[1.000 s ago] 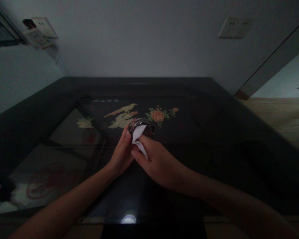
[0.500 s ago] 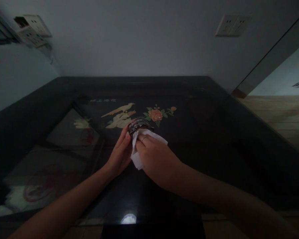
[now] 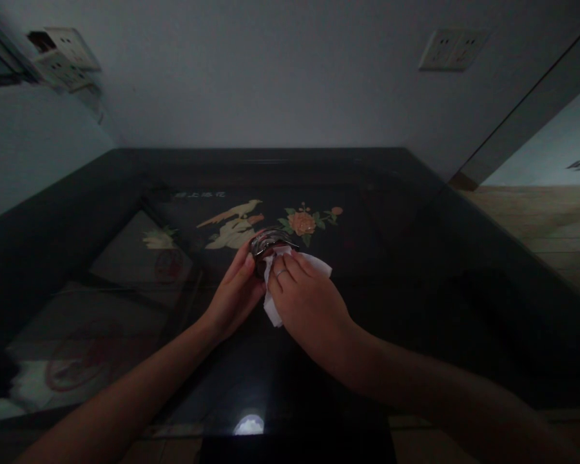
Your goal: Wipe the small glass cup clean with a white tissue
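Note:
My left hand is wrapped round the left side of a shiny, dark, ridged vessel, which looks like a glass bowl or cup tilted toward me. My right hand, with a ring on one finger, grips a white tissue. The fingertips press the tissue at the vessel's opening. One tissue corner sticks out to the right of the knuckles, and another hangs down on the left. Most of the vessel's lower part is hidden behind the hands and the tissue.
Beneath the hands lies a glossy black table, its top decorated with a bird and a peony. Behind it rises a wall with sockets. More sockets are at the left corner. Wooden floor shows at right.
My right hand and the tissue have shifted slightly right, and the fingers now lie flatter at the vessel's opening. The vessel has turned slightly in my left hand, which stays in place.

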The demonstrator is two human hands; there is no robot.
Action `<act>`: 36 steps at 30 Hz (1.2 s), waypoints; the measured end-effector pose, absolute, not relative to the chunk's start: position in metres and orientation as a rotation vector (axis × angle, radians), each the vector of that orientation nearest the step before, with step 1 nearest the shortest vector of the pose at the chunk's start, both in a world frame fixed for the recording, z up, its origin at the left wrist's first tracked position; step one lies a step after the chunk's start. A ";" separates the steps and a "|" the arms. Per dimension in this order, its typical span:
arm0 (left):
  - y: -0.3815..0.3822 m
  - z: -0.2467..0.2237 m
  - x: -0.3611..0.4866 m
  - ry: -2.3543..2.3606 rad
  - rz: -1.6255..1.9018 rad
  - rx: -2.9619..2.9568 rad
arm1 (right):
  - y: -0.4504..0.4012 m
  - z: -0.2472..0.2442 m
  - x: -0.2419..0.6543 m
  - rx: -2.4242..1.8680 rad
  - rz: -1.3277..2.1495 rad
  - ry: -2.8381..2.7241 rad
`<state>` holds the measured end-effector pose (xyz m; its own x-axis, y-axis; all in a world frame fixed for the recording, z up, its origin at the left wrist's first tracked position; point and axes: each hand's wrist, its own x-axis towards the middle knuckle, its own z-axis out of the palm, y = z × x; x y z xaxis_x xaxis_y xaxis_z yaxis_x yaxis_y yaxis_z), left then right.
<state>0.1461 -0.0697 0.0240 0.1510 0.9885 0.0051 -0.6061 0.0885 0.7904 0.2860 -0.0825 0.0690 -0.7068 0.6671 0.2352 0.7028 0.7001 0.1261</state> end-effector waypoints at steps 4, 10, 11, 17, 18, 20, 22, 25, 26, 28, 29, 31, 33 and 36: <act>-0.069 0.024 0.145 0.647 1.303 0.767 | -0.082 0.065 0.283 -1.090 -0.306 -2.767; -0.071 0.030 0.147 0.717 1.311 0.709 | -0.082 0.070 0.278 -1.118 0.210 -2.589; -0.071 0.031 0.147 0.731 1.325 0.704 | -0.082 0.072 0.278 -1.106 0.374 -2.531; -0.074 0.027 0.147 0.732 1.406 0.731 | -0.078 0.075 0.283 -0.990 0.631 -2.412; -0.073 0.027 0.147 0.733 1.408 0.741 | -0.078 0.072 0.283 -0.994 0.465 -2.475; -0.071 0.027 0.146 0.726 1.419 0.769 | -0.077 0.064 0.283 -0.995 0.099 -2.571; -0.070 0.027 0.145 0.709 1.431 0.800 | -0.076 0.058 0.284 -1.000 -0.162 -2.606; -0.069 0.029 0.144 0.699 1.414 0.815 | -0.077 0.058 0.284 -1.010 -0.287 -2.634; -0.070 0.030 0.145 0.701 1.397 0.808 | -0.077 0.060 0.284 -1.008 -0.279 -2.643; -0.072 0.032 0.146 0.702 1.368 0.787 | -0.080 0.065 0.283 -1.020 -0.204 -2.653; -0.073 0.033 0.146 0.704 1.357 0.775 | -0.081 0.068 0.282 -1.042 -0.142 -2.651; -0.075 0.033 0.148 0.715 1.350 0.760 | -0.083 0.072 0.281 -1.090 0.024 -2.628; -0.075 0.032 0.148 0.728 1.360 0.765 | -0.084 0.073 0.280 -1.121 0.240 -2.558; -0.074 0.027 0.149 0.743 1.408 0.797 | -0.084 0.070 0.279 -1.098 0.696 -2.256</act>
